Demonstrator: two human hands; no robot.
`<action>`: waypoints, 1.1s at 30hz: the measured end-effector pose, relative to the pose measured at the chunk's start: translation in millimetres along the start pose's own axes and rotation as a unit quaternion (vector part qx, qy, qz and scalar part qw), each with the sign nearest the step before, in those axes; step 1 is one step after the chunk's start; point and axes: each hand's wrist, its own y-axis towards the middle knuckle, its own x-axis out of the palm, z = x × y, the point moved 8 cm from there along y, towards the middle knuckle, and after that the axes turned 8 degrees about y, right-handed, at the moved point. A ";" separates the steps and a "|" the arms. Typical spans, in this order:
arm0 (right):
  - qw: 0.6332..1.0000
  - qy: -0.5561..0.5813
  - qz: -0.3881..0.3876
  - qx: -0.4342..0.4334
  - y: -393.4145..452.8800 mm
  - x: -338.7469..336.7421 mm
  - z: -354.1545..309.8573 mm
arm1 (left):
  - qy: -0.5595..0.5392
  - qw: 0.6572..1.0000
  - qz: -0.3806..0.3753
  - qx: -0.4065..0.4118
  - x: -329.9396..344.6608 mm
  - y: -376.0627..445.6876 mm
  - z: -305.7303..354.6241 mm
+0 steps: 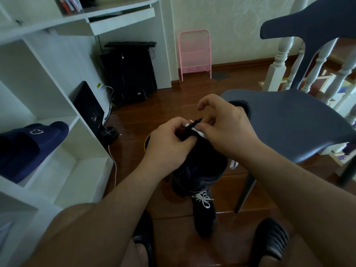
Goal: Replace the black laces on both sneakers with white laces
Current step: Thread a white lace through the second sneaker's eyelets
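I have a black sneaker held up in front of me over the wooden floor, just beside the grey chair. My left hand curls round its upper edge, so that grip is clenched on the sneaker. My right hand pinches something at the same spot, where a black lace end sticks out and a bit of white lace shows under the fingers; I cannot tell which of the two the pinch is on. The index finger of that hand is lifted clear.

A second sneaker stands on the floor below, between my feet, already tied with white laces in a bow. To my left is a white shelf with blue slippers in one compartment. A pink rack leans on the far wall.
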 end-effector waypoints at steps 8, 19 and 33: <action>0.999 -0.025 0.039 -0.007 4.0 -1.2 0.4 | 0.006 0.994 0.107 -0.010 -9.8 -2.7 -6.9; 0.998 0.025 0.037 0.036 1.6 2.8 7.8 | -0.032 0.994 0.101 0.018 -3.0 -7.7 5.7; 0.996 -0.057 0.047 0.059 3.1 -1.0 22.4 | -0.082 0.995 0.043 -0.038 10.3 -4.3 -7.2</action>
